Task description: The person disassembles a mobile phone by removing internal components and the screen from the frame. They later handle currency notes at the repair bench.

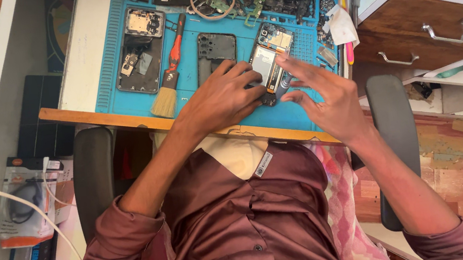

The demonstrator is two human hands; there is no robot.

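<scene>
Two hands work an opened phone on a blue silicone mat (116, 56).
Left hand (222, 99) fingers press the dismantled grey phone (266, 64); right hand (327, 97) fingers spread apart, pinching a small metal tool (284, 82).

Opened phone (268, 64), circuit board exposed, lies flat on blue mat (115, 44).

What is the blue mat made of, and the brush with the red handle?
The blue mat looks like soft rubber or silicone: matte, with moulded ridges and little trays. The brush seems to have a glossy red plastic handle with a black grip part and pale, straw-coloured bristles, perhaps natural hair; hard to tell. The left hand rests on the mat near it.
</scene>
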